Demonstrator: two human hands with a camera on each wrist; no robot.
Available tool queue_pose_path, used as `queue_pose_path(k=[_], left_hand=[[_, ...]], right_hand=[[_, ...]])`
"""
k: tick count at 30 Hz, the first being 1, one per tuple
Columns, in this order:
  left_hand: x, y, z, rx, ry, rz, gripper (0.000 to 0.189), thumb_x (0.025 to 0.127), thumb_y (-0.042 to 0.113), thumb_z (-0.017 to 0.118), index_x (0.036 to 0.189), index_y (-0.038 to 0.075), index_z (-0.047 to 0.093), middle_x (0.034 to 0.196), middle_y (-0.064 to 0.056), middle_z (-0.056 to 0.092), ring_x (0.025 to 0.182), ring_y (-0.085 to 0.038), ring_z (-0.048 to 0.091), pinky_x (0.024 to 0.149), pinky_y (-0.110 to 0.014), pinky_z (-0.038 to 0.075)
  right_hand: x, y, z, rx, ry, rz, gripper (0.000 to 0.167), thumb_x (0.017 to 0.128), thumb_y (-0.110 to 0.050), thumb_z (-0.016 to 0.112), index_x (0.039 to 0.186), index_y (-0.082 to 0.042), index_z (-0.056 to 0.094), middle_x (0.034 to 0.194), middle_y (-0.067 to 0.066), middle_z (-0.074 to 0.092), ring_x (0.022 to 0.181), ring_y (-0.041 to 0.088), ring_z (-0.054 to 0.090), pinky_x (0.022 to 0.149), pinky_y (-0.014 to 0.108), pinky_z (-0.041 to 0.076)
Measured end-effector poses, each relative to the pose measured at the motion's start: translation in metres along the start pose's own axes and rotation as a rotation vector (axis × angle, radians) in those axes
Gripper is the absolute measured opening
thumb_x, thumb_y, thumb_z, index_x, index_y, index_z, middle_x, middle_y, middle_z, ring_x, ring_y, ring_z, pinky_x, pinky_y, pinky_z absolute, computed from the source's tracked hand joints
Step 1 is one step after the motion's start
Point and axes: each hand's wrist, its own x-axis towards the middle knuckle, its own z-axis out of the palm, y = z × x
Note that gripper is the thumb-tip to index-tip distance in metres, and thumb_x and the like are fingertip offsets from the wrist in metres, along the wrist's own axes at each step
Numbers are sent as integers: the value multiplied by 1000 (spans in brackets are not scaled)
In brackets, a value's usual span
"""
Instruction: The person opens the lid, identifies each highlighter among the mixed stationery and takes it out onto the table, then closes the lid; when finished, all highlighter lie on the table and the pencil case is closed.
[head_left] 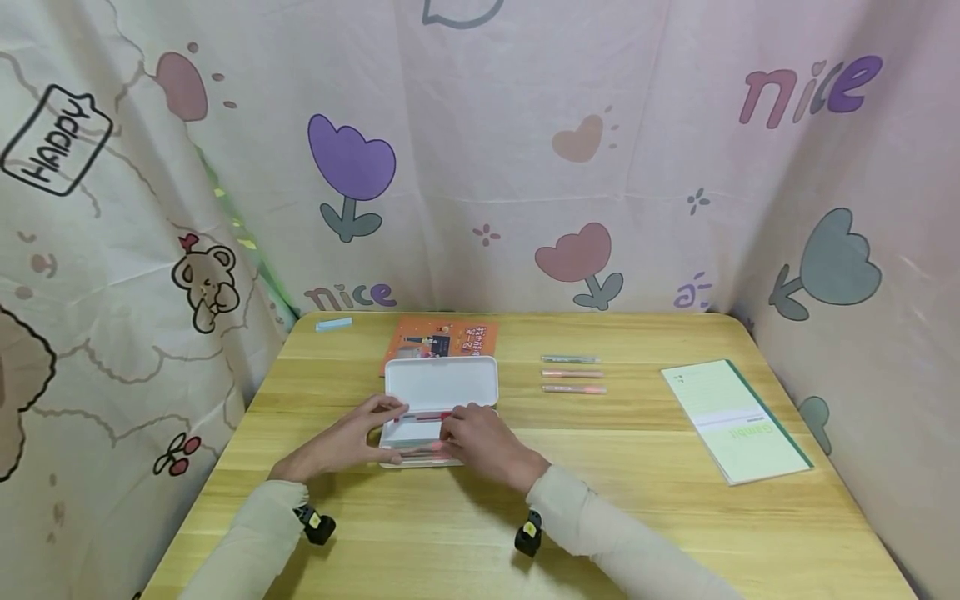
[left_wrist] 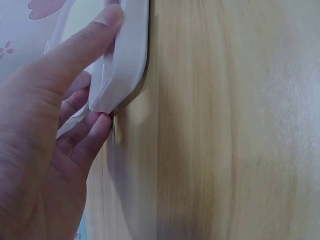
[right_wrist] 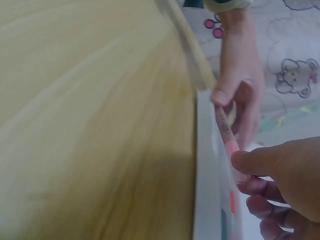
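A white pencil case (head_left: 441, 385) stands on the table with its lid raised toward the back. My left hand (head_left: 352, 435) holds its left end; in the left wrist view the thumb (left_wrist: 95, 32) lies at the front rim and other fingers bend round the corner. Over the right part of the case is my right hand (head_left: 483, 442), pinching a pink pen (right_wrist: 231, 147) between thumb and fingers along the front wall. The pen's far end meets the left thumb in the right wrist view. Inside the case lies a red item (head_left: 433, 417) near the hinge.
Behind the case lies an orange book (head_left: 480, 333), partly hidden by the lid. Right of it are several pens (head_left: 572, 374) in a row. A pale green notebook (head_left: 727, 425) is at the right, and a small light-blue piece (head_left: 333, 324) at the back left.
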Motion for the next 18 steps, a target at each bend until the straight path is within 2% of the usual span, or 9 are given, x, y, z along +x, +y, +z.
queue_pose_path(k=[5, 8, 13, 18], left_hand=[[0, 0, 0, -1, 2, 9, 91, 93, 56, 83, 164, 10, 50, 165, -10, 44, 150, -37, 46, 121, -64, 43], [0, 0, 0, -5, 3, 12, 91, 93, 55, 84, 164, 10, 50, 165, -10, 44, 151, -37, 46, 121, -64, 43], [0, 0, 0, -2, 5, 9, 90, 93, 54, 84, 164, 9, 50, 165, -10, 44, 151, -37, 46, 121, -64, 42], [0, 1, 1, 2, 5, 7, 89, 94, 53, 84, 164, 9, 50, 165, -10, 44, 151, -38, 46, 122, -64, 42]], right_hand=[[-14, 19, -15, 60, 87, 6, 11, 105, -25, 76, 109, -15, 80, 100, -1, 73, 88, 13, 62, 80, 28, 53], [-25, 36, -24, 104, 132, 29, 12, 103, -21, 78, 110, -11, 80, 102, 1, 73, 94, 16, 66, 86, 32, 58], [-50, 73, -38, 203, 185, 111, 15, 100, -14, 80, 114, -8, 78, 112, 4, 75, 107, 22, 69, 98, 42, 60], [-81, 110, -47, 245, 221, 200, 19, 101, -15, 79, 119, -9, 77, 126, 10, 74, 119, 30, 69, 107, 53, 57]])
